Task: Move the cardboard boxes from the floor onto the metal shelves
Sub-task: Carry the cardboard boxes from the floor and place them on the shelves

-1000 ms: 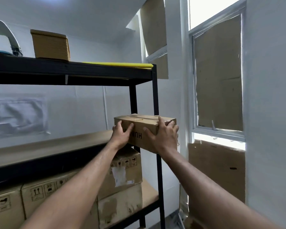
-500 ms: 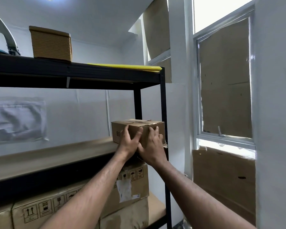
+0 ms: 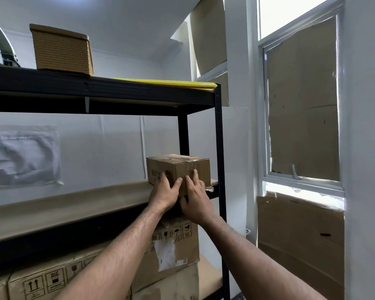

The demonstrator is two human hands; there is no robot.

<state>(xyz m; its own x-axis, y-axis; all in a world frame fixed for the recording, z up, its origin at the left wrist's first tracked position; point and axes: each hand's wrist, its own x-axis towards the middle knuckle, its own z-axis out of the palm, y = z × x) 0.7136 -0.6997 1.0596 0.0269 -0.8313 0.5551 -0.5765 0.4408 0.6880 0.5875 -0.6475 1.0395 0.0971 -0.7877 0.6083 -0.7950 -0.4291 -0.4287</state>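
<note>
The small cardboard box (image 3: 178,172), carried in the air a second ago, now rests on the middle metal shelf (image 3: 74,204), at centre frame. The left hand (image 3: 165,194) and right hand (image 3: 196,201) press its near face with straight fingers, so only letting go remains.

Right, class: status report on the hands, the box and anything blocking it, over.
Left hand and right hand flat against small cardboard box, fingers straight. Box on middle shelf, right end. Nothing blocking.
</note>
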